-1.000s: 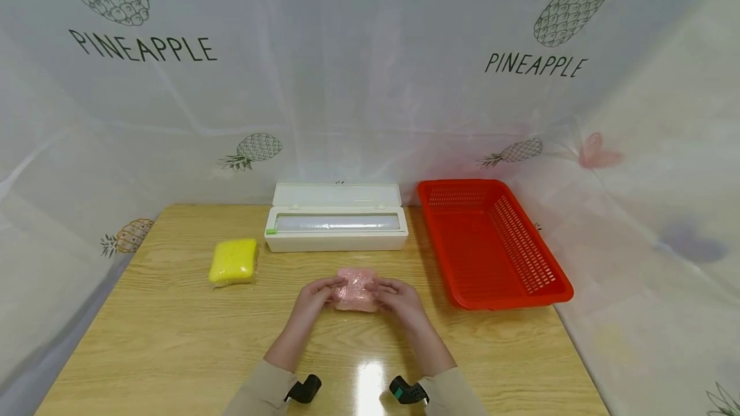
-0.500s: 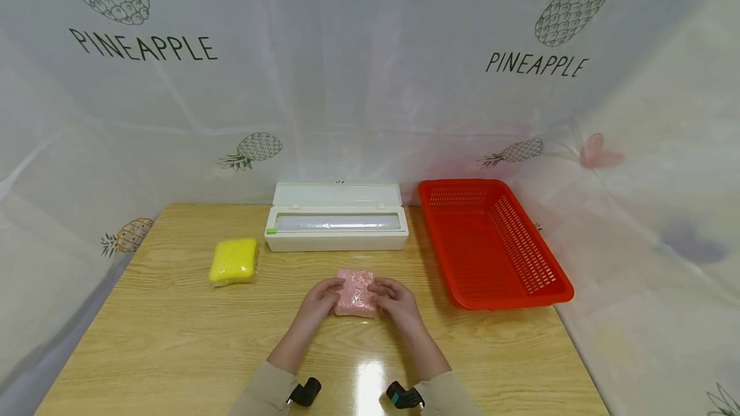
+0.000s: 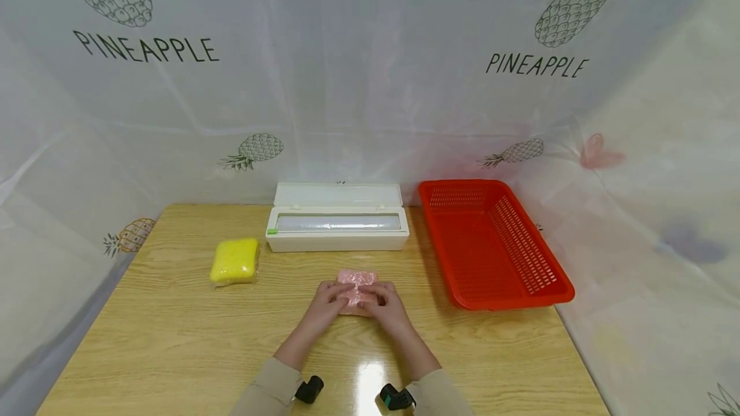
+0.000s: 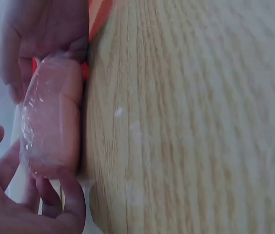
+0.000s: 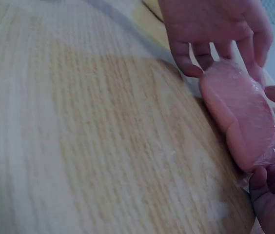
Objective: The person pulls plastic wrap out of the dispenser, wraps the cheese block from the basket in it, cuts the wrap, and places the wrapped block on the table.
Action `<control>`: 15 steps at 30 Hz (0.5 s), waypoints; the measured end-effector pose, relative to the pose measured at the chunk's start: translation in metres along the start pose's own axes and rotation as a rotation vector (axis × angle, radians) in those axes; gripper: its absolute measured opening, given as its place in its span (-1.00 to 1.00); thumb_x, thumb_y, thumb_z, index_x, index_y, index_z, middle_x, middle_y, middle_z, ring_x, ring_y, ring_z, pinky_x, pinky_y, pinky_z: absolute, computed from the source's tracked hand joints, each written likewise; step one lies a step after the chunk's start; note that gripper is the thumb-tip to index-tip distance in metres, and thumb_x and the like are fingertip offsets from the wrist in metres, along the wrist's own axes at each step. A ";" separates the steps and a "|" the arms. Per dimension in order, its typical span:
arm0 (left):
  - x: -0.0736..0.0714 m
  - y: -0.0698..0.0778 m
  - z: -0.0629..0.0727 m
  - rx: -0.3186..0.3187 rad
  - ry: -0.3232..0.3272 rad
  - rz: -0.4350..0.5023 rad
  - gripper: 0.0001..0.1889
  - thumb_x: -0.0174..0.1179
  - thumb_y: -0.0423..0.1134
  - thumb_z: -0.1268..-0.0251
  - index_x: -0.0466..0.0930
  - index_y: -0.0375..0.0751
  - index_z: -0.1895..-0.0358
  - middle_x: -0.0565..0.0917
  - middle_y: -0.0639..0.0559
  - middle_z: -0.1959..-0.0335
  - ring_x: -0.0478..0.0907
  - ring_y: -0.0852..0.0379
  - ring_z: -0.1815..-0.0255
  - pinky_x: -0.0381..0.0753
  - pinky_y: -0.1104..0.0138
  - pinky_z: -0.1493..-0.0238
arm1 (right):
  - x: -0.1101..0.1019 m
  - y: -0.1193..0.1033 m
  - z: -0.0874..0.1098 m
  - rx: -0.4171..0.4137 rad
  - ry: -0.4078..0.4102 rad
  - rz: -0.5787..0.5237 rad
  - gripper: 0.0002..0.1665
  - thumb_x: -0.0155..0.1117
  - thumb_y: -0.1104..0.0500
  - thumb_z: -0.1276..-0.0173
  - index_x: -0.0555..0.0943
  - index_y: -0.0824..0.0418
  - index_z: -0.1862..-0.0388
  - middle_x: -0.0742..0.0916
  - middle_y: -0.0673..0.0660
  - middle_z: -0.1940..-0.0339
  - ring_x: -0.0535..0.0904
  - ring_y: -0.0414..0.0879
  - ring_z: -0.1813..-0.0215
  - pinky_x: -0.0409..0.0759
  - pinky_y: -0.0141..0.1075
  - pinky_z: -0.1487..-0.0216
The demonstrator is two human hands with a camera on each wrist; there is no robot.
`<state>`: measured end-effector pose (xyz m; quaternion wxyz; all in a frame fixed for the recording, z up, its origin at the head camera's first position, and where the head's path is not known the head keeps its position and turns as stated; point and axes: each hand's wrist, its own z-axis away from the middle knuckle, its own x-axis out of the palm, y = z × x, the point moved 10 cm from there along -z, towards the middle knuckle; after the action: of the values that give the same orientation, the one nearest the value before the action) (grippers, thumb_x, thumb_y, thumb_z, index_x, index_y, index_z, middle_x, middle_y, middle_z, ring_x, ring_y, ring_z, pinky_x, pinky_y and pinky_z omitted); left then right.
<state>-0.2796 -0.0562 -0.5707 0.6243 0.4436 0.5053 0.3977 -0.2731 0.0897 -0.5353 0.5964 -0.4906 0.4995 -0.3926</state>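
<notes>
A soft pink block [image 3: 356,277] wrapped in clear cling film lies flat on the wooden table in the head view. My left hand [image 3: 326,305] holds its left end and my right hand [image 3: 388,308] its right end, with the fingertips of both reaching over its top. Seen in the left wrist view, the wrapped pink block [image 4: 54,117] has left-hand fingers curled against its near end. Film bunches in shiny creases at its right end, where the right-hand fingers [image 5: 259,178] press in the right wrist view.
A white cling film dispenser [image 3: 338,242] stands behind the hands, its lid raised and a roll inside. To the left lies a yellow film-wrapped block [image 3: 234,261]. On the right sits a red plastic basket [image 3: 484,255]. A pineapple-print curtain [image 3: 347,95] hangs behind the table.
Both hands have moved inward, from the sides of the pink block to over its top, their fingertips now closer together. The block tilted slightly and lies flat again. Other objects stay put.
</notes>
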 end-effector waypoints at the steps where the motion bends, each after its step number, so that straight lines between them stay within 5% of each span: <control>1: 0.000 0.001 0.000 0.011 0.017 -0.006 -0.64 0.14 -0.27 -0.32 0.60 -0.21 -0.16 0.34 -0.23 -0.17 0.35 -0.17 -0.13 0.44 -0.06 -0.07 | -0.001 0.001 0.000 0.012 0.013 -0.002 -0.60 0.36 0.33 -0.23 0.62 0.42 -0.06 0.44 0.23 -0.04 0.35 0.06 -0.07 0.33 -0.26 -0.06; 7: -0.008 0.001 0.001 0.036 0.109 -0.004 -0.64 0.11 -0.37 -0.23 0.65 -0.24 -0.09 0.38 -0.23 -0.18 0.38 -0.11 -0.08 0.44 0.12 -0.02 | -0.009 0.008 0.001 0.018 0.080 -0.007 -0.57 0.37 0.32 -0.22 0.61 0.42 -0.09 0.38 0.32 -0.15 0.39 0.13 -0.08 0.41 -0.16 -0.09; 12: -0.011 0.003 0.002 0.023 0.077 0.069 -0.67 0.02 -0.39 -0.31 0.63 -0.33 -0.07 0.53 -0.23 -0.07 0.45 -0.10 0.07 0.43 0.25 0.14 | -0.015 0.018 -0.003 -0.025 0.073 0.032 -0.57 0.37 0.30 -0.24 0.60 0.43 -0.09 0.40 0.40 -0.27 0.43 0.23 -0.14 0.47 -0.09 -0.12; 15: -0.011 0.010 0.006 -0.004 0.053 0.183 -0.67 -0.02 -0.36 -0.40 0.57 -0.46 -0.10 0.39 -0.32 -0.20 0.42 -0.01 0.13 0.47 0.29 0.20 | -0.019 0.024 -0.005 -0.038 0.070 -0.011 -0.57 0.33 0.21 -0.33 0.61 0.35 -0.14 0.34 0.30 -0.42 0.44 0.17 -0.18 0.48 -0.17 -0.14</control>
<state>-0.2765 -0.0645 -0.5574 0.5726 0.4763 0.4781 0.4655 -0.2822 0.1122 -0.5550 0.5671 -0.4904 0.5247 -0.4032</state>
